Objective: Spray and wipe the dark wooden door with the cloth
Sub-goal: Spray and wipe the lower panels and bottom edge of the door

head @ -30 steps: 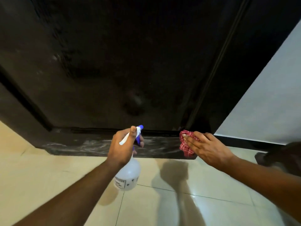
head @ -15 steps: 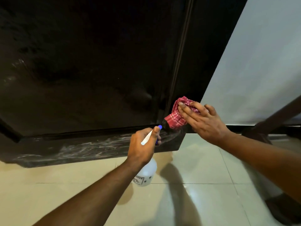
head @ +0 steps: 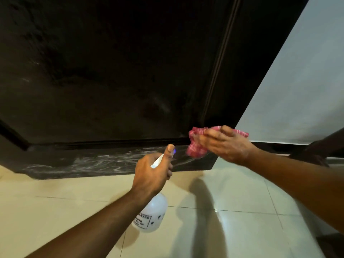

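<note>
Pale floor tiles (head: pixel 55 211) across the bottom, grey wall (head: pixel 297 81) at upper right. Dark wooden door (head: pixel 111 71) filling the upper left and centre, white streaks on the sill (head: pixel 83 164) beneath it. Left hand (head: pixel 150 175) at centre, wrapped round the neck of a white spray bottle (head: pixel 152 215), thumb raised. Right hand (head: pixel 227 146) at centre right, blurred, clutching a red checked cloth (head: pixel 195 151) by the door's lower right corner; contact unclear.

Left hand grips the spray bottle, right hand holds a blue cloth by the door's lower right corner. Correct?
One thing is off: the cloth is red-and-white checked, not blue, as the head view shows. The rest holds: the left hand grips the spray bottle, and the right hand holds the cloth by the lower right corner of the door.
</note>
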